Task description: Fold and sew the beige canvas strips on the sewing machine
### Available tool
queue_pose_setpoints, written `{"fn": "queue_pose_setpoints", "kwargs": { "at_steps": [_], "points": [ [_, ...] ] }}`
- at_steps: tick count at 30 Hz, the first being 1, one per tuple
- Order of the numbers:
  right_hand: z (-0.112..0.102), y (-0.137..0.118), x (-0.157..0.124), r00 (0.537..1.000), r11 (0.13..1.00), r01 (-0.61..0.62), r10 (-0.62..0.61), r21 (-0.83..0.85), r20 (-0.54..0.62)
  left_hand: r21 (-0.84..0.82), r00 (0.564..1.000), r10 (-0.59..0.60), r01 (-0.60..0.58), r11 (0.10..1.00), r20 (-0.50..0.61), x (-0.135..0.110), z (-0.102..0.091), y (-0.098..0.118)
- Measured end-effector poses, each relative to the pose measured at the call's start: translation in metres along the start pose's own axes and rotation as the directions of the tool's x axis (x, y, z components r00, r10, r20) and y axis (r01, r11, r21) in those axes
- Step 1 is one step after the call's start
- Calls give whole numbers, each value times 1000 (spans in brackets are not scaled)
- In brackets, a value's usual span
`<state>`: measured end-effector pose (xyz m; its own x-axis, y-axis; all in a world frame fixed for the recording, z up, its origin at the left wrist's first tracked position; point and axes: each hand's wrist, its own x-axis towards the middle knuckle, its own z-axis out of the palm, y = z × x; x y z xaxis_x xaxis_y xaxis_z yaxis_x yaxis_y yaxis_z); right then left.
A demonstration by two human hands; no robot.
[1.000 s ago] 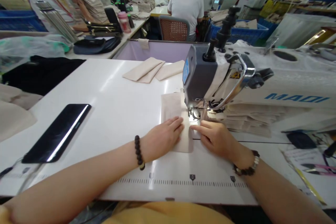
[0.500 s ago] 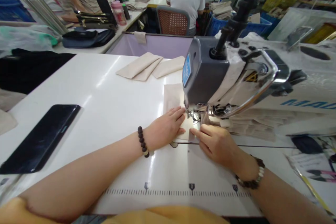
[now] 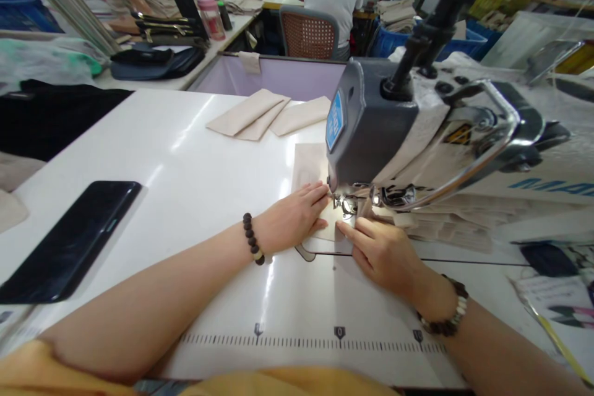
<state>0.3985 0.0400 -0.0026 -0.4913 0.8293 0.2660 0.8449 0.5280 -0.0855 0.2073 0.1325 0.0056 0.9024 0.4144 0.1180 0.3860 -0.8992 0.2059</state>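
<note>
Left hand (image 3: pixel 292 219) and right hand (image 3: pixel 378 253) flat on beige fabric panel (image 3: pixel 309 167), grip released, no clench; panel runs under presser foot (image 3: pixel 344 203), not fully through; folded pieces (image 3: pixel 245 114) lie beyond foot on table (image 3: pixel 139 154).

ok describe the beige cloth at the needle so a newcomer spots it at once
Find the white sewing table and its grey machine head. Under the needle lies a beige cloth panel, pressed by the left hand and right hand. Unlike the loose pieces farther back, it is touched by both hands.
</note>
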Motion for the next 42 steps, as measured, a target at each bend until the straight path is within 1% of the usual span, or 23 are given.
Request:
{"fn": "queue_pose_setpoints", "kwargs": {
  "at_steps": [9, 13, 15, 17, 19, 22, 25, 27, 30, 32, 37, 42],
  "points": [
    [0, -1, 1, 1000, 1000, -14, 14, -7, 10, 1, 1000, -14, 14, 1000, 22, 2, -1, -1],
    [1, -1, 1, 999, 999, -35, 35, -38, 12, 36, 999, -32, 32, 999, 3, 2, -2, 0],
    [1, 0, 0, 1000, 1000, -12, 12, -21, 2, 29, 999, 32, -32, 999, -5, -1, -4, 4],
    [0, 1, -1, 999, 999, 42, -42, 29, -4, -8, 991, 134, -134, 991, 22, -4, -7, 10],
    [-1, 2, -3, 996, 994, 84, -84, 72, -8, -43, 982, 185, -184, 982, 46, -8, -8, 14],
    [-1, 3, -3, 996, 994, 84, -84, 72, -7, -51, 987, 159, -156, 986, 40, -10, -7, 17],
    [1, 3, -2, 999, 999, 36, -36, 26, 9, -51, 990, 138, -137, 989, 26, -9, -3, 14],
    [2, 2, -1, 1000, 1000, -3, 3, -14, 13, -40, 992, 126, -126, 991, -3, -8, -1, 13],
    [3, 0, 2, 998, 996, -53, 54, -66, 17, -20, 993, 107, -108, 994, -48, -5, -2, 11],
    [3, -1, 4, 997, 994, -73, 76, -83, 26, -24, 994, 90, -92, 995, -56, -3, -3, 10],
    [1, -2, 4, 995, 992, -91, 95, -90, 41, -29, 998, 52, -54, 998, -45, 0, -4, 8],
    [0, -3, 4, 994, 990, -91, 96, -111, 45, -14, 997, 55, -56, 998, -50, 2, -2, 6]
  ]
}}
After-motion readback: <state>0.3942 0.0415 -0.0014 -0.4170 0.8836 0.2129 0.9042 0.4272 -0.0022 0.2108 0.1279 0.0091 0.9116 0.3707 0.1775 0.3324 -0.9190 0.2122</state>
